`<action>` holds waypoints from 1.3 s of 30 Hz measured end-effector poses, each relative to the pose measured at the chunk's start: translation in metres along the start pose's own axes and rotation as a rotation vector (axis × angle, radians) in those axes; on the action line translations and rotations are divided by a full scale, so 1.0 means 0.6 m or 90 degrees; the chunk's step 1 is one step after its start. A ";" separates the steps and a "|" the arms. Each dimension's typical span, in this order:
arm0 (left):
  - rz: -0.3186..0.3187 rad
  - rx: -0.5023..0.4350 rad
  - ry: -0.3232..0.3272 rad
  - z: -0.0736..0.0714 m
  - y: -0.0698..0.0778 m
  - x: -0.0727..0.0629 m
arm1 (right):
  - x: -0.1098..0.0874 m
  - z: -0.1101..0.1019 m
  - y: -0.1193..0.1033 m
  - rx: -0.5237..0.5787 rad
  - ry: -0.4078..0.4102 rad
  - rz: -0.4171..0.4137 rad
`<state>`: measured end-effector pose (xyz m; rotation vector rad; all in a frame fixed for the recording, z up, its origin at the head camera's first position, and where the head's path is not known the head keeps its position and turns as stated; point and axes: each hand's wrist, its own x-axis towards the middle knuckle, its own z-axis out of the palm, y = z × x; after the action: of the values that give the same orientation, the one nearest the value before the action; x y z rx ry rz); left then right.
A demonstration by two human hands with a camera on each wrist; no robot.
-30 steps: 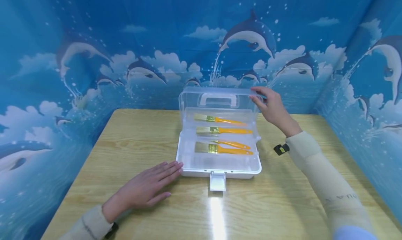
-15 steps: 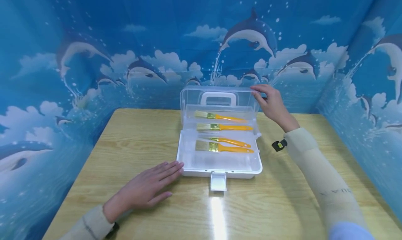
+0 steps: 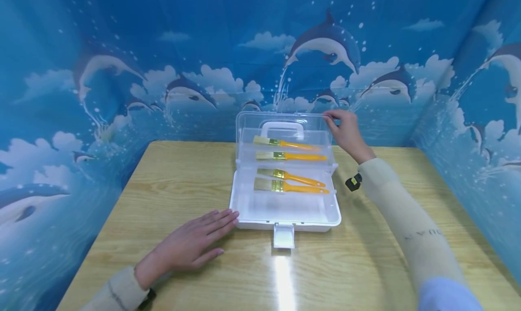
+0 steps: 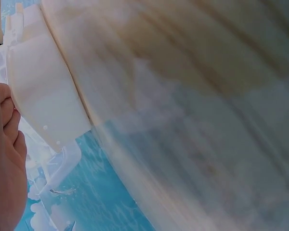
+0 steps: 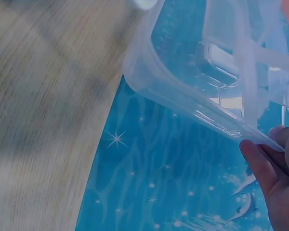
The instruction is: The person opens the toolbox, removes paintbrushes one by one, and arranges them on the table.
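A white plastic storage box (image 3: 285,207) with a raised clear lid (image 3: 248,121) stands at the table's middle. Several paintbrushes (image 3: 305,157) with orange handles and pale bristles lie in rows inside it, toward the back. The fingers of my right hand (image 3: 346,132) pinch the right corner of the lid's free edge; the right wrist view shows thumb and fingers on the clear rim (image 5: 197,108). My left hand (image 3: 193,241) lies with straight fingers, its fingertips touching the box's front left corner. In the left wrist view, the box's white wall (image 4: 48,86) is beside the fingers.
A white latch (image 3: 283,236) hangs down from the box's front. Behind the lid, a blue dolphin-print cloth (image 3: 195,40) closes off the back and sides of the wooden table (image 3: 175,184). A white handle (image 3: 282,128) shows through the lid.
My right hand has shifted slightly left and up with the lid's corner, and the lid has tilted. The brushes have moved backward in the box. My left hand has stayed in place.
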<state>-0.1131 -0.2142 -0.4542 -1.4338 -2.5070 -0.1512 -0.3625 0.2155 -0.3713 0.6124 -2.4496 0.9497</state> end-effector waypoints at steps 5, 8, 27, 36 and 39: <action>-0.003 -0.003 -0.001 -0.001 0.000 -0.001 | 0.006 0.012 0.004 -0.014 -0.015 0.036; -0.006 -0.006 -0.007 0.000 -0.001 -0.001 | 0.008 0.018 0.006 -0.027 -0.027 0.061; -0.006 -0.023 -0.005 -0.001 -0.003 -0.002 | 0.030 0.039 0.040 0.012 -0.181 0.180; 0.001 -0.021 0.012 0.000 -0.005 0.001 | 0.028 0.055 0.048 -0.010 -0.226 0.176; -0.004 -0.028 0.004 0.001 -0.006 0.000 | 0.029 0.060 0.052 -0.027 -0.233 0.170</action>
<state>-0.1163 -0.2159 -0.4546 -1.4391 -2.5185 -0.2141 -0.4022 0.2066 -0.4018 0.4871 -2.9273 0.9511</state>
